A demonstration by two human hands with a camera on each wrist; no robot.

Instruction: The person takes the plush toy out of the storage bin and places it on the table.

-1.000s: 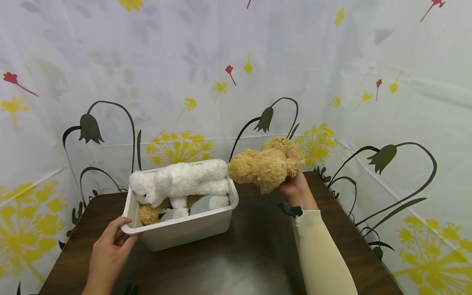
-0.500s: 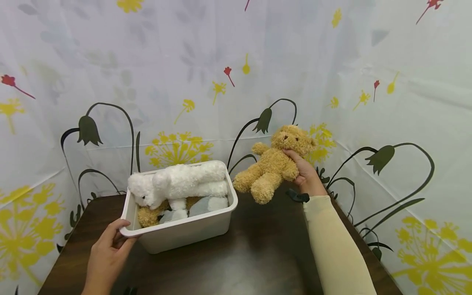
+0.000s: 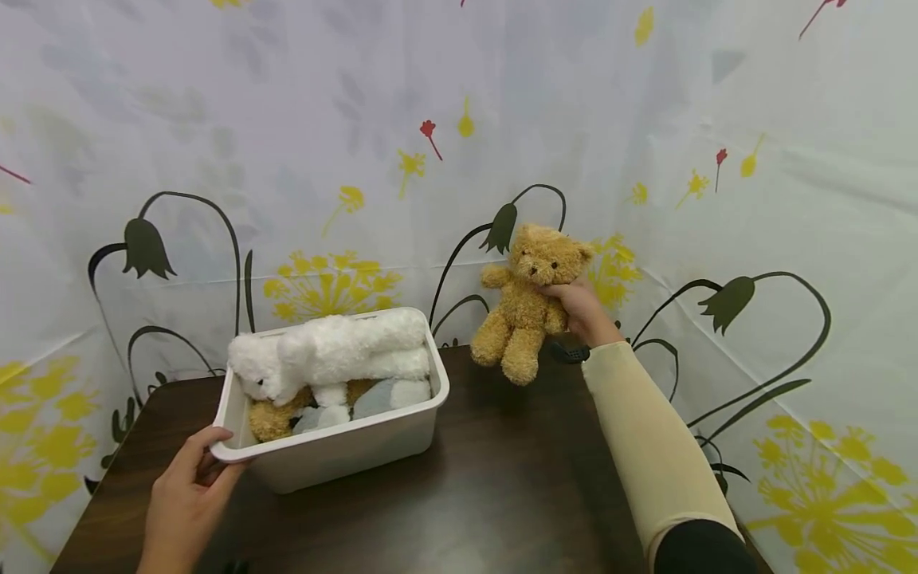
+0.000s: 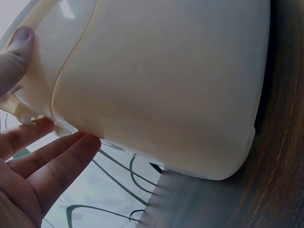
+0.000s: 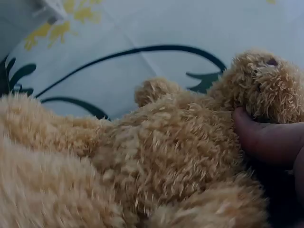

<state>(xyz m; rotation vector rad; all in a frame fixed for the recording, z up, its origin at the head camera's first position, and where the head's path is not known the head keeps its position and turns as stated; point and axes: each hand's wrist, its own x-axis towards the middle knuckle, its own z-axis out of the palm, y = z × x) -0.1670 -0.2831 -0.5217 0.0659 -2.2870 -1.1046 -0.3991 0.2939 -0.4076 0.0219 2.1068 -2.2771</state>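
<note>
The teddy bear (image 3: 527, 307), golden-tan with short, curly, tufted fur, a rounded head and stubby limbs, is gripped at the neck by the right hand (image 3: 584, 311), the thumb pressed into the pile beneath its chin. It hangs roughly upright, facing near, above the far part of the dark wood-grained table (image 3: 459, 502), right of the bin (image 3: 351, 458). The left hand (image 3: 186, 486) pinches the near-left corner of that smooth, off-white, rectangular bin, fingers bent around its rim. Inside, a fluffy white plush (image 3: 344, 347) lies lengthwise over grey-and-white plush (image 3: 376, 399) and golden-brown fur (image 3: 268, 421). Beyond hangs creased, flower-printed cloth (image 3: 645, 104).
</note>
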